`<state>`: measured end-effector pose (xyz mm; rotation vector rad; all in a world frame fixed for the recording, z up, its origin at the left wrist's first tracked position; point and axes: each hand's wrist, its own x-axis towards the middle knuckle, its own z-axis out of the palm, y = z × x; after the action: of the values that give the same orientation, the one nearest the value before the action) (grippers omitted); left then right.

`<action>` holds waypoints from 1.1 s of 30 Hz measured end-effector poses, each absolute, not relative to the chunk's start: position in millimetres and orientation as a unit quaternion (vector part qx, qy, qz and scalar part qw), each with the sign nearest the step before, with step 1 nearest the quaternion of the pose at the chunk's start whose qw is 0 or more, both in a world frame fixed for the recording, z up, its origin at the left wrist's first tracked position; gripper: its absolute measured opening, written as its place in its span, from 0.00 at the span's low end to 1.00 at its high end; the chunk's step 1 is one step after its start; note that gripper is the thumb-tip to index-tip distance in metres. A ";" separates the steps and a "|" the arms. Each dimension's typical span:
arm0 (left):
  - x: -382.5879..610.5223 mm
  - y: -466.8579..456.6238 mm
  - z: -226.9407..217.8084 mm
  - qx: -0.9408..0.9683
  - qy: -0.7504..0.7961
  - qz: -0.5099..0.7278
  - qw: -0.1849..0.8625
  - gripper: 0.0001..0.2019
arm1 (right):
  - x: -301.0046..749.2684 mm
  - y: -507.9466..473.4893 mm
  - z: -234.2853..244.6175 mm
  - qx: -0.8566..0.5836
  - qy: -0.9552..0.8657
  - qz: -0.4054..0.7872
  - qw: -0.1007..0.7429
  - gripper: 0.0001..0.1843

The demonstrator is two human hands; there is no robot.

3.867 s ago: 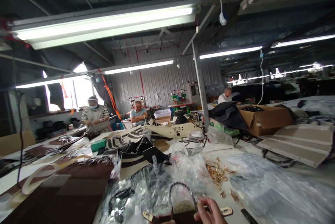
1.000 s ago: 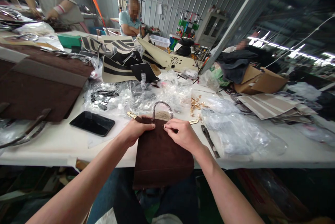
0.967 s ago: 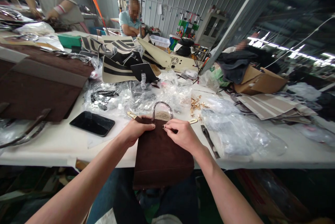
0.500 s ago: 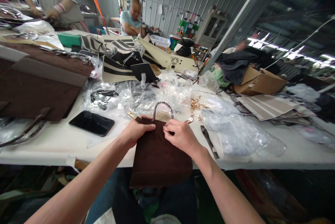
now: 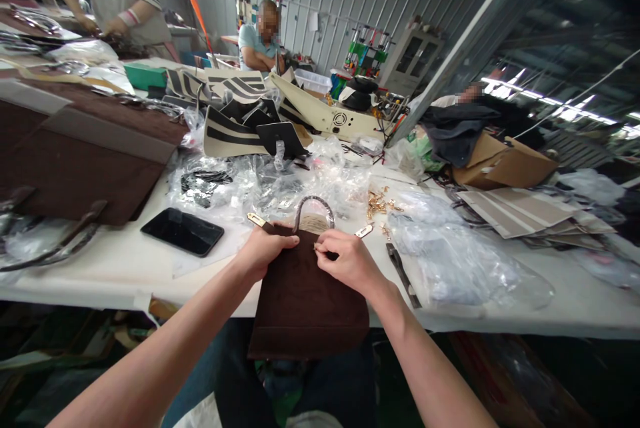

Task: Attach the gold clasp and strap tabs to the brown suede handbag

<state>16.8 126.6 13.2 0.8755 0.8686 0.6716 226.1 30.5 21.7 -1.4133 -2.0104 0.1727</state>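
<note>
Two hands on brown bag [image 5: 307, 295]: top edge on the table rim, body hanging off toward lap. Left hand [image 5: 265, 251] clamps top-left corner. Right hand [image 5: 350, 261] pinches metal bit [image 5: 316, 247] at bag mouth, too small to identify. Step, my read: fitting hardware below loop handle [image 5: 313, 201]. Next move needs bag held steady and fine fingertip alignment. White table [image 5: 115, 268]: phone [image 5: 183, 231] left, gold fittings [image 5: 379, 201] beyond, plastic bags [image 5: 465, 268] and dark tool [image 5: 403, 275] right. Workshop, corrugated wall, co-workers at far benches.

Brown suede bag [image 5: 305, 295]: flat-fronted, hanging over counter [image 5: 115, 268] edge, top on it. Braided handle [image 5: 313, 205] upright. Gold tabs [image 5: 257, 219] at both top corners.
</note>
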 end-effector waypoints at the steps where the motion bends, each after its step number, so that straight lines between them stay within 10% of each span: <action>1: 16.7 126.8 13.2 0.402 0.399 0.310 0.764 0.21 | 226.7 31.0 22.2 -0.538 -0.775 0.068 0.325 0.15; 27: 18.5 123.8 11.4 0.439 0.421 0.336 0.720 0.22 | 200.4 24.9 43.8 -0.578 -0.808 -0.072 0.086 0.11; 33: 9.5 125.7 19.2 0.416 0.372 0.313 0.768 0.28 | 213.1 14.2 38.8 -0.583 -0.739 0.030 0.336 0.17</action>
<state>9.5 125.7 19.2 0.9034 0.8065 0.6799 213.1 14.2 38.8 -1.5206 -1.9272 0.0774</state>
